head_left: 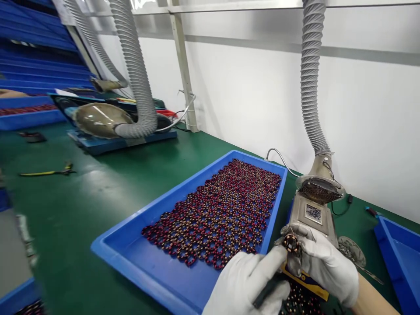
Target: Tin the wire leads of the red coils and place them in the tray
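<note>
My right hand [323, 262], in a white glove with darkened fingertips, pinches a small wound ring, like a motor stator [291, 243], in front of a metal box. The ring has copper and dark red windings, and a thin wire end sticks up from it. My left hand [251, 284], also white-gloved, is closed around a dark-handled tool [266, 291], whose working end is hidden. Its fingertips reach up to the ring's left side. Beside my left hand, a blue tray [141, 267] holds many similar rings in a flat layer.
Behind my hands stands the metal box [300, 212] with a small square well, under a hose-fed fume hood [320, 186]. More rings [300, 302] lie below my hands. A blue tray [402, 249] is at right. Yellow-handled pliers [47, 173] lie on the green bench [108, 183].
</note>
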The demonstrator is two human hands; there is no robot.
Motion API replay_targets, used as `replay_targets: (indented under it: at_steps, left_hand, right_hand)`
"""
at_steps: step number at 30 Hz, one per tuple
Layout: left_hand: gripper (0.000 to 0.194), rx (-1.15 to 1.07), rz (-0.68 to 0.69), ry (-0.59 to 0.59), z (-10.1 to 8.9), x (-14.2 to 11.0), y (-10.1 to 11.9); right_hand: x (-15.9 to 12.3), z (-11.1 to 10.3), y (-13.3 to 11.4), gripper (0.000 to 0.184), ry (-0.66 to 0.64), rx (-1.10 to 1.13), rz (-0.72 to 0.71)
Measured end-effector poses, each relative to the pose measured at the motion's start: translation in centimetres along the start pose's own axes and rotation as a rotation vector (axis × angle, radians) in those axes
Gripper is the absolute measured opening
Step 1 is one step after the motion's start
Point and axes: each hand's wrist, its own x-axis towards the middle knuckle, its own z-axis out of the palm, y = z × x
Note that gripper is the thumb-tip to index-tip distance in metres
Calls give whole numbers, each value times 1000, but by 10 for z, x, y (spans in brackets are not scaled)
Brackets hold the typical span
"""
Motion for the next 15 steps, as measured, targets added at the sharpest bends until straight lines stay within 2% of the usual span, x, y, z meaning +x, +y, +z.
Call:
replay_targets:
  at_steps: [3,6,8,10,13,15]
  left_hand:
    - [21,143,-39,-63,-5,0,1]
    - [15,159,-104,-120,-8,-14,-1]
    - [5,122,-182,-223,-10,-26,-3]
    - [10,92,-321,-377,-16,-37,-9]
    - [19,88,-537,-537,-37,-46,-26]
    - [18,120,-623,-565,-57,-45,-44]
  right_hand:
    - [4,10,17,29,38,7,7]
    - [9,11,42,32,70,-83,32]
    - [12,7,63,35,114,-160,68]
    - [13,2,82,41,131,-265,105]
    - [10,0,95,56,169,-455,175]
    - [4,2,91,58,194,-571,236]
